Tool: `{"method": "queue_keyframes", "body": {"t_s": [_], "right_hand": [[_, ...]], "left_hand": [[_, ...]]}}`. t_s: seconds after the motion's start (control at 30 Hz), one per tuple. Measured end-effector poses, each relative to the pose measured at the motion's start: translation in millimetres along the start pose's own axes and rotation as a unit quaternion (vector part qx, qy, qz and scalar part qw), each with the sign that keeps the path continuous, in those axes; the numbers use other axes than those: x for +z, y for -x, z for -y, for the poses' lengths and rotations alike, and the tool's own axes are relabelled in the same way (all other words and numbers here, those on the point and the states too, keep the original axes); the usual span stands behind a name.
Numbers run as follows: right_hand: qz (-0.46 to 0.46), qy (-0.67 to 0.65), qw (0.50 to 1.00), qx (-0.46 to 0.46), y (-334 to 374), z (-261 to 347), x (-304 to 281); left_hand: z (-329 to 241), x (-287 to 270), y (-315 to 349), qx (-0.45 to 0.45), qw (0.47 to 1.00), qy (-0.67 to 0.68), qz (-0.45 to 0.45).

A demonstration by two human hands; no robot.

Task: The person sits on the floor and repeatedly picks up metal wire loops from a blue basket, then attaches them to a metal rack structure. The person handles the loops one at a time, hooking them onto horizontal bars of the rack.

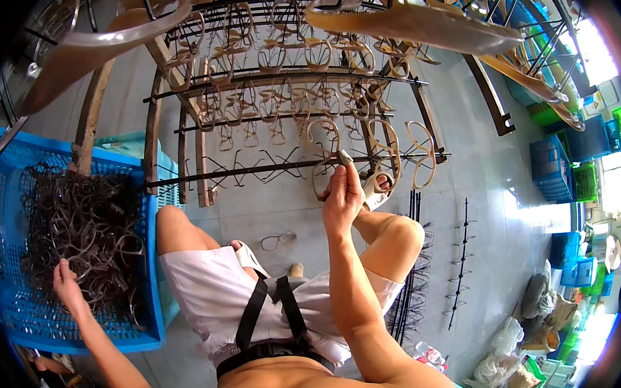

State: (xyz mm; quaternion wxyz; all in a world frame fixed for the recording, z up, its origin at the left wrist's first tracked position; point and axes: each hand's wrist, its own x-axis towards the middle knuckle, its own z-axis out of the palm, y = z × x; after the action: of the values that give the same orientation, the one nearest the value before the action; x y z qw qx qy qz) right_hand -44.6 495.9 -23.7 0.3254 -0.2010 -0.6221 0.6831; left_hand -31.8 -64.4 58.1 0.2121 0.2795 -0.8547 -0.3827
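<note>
At the left, a blue plastic crate (131, 340) holds a tangled heap of dark eyeglass frames (89, 229). My left hand (69, 285) is at the near side of this heap, its fingers drawn together on a dark eyeglass frame; the exact grip is partly hidden. In front of me, my right hand (343, 199) is raised to the lowest bar of a rack, pinching a translucent brownish eyeglass frame (323, 136). A pale wrap (345, 158) covers one of its fingertips. Two more such frames hang just right of it, including an amber eyeglass frame (422, 151).
Several rows of frames hang on the rack's black bars (252, 170), between wooden posts (154, 132). Large hangings crowd the top edge. A loose eyeglass frame (278, 241) lies on the floor between my feet. Black hook rods (461, 270) lie at right; crates (551, 168) and bags line the far right.
</note>
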Motion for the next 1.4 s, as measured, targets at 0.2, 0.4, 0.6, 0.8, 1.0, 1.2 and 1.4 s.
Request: {"method": "queue_keyframes", "body": {"t_s": [0.2,0.4,0.6,0.8,1.0,1.2,1.4], "right_hand": [[-0.032,0.031,0.998,-0.032,-9,6,0],[-0.019,-0.076,0.997,0.013,-29,14,-3],[-0.060,-0.017,0.996,0.062,-25,24,3],[0.026,0.336,0.893,-0.298,55,72,43],[0.638,0.032,0.768,0.042,204,50,157],[0.537,-0.112,0.767,0.332,237,20,230],[0.570,0.017,0.811,0.133,235,22,242]], "left_hand": [[-12,30,39,0.049,0.989,-0.103,0.093],[-55,25,59,0.057,0.943,-0.241,0.223],[-20,19,66,0.131,0.890,-0.364,0.240],[6,-21,69,-0.092,0.979,0.014,0.180],[-11,-35,126,-0.113,0.988,0.047,0.097],[-38,-24,163,-0.092,0.990,0.077,0.074],[-30,2,167,-0.078,0.971,0.223,0.028]]}}
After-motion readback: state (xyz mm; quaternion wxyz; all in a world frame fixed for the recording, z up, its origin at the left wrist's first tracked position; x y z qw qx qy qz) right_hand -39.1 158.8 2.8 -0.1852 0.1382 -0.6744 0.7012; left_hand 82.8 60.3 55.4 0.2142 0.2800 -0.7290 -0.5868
